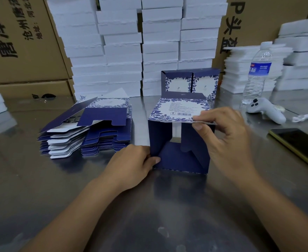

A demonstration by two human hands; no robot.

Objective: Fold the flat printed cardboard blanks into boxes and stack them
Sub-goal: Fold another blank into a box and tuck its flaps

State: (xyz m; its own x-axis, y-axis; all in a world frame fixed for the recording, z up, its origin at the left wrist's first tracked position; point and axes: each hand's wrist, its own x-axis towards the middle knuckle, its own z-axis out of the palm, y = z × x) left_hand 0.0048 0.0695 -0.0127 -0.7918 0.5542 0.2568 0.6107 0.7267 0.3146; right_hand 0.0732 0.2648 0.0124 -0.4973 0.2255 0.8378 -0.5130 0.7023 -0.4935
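Head view, item one: we log a half-formed box (178, 110), blue floral print, standing on the steel table (149, 206) at centre, its open end towards us and its inner flaps partly folded. Left hand (131, 164): forearm low over the table, fingers curled, thumb inside the box, gripping the lower left wall. Right hand (226, 135): wrist raised, thumb and forefinger pinching the near edge of the top panel. Flat blanks (87, 131) lie stacked to the left; two finished boxes (191, 82) stand side by side behind. A water bottle (258, 70), controller (265, 110) and phone (298, 144) are at right.
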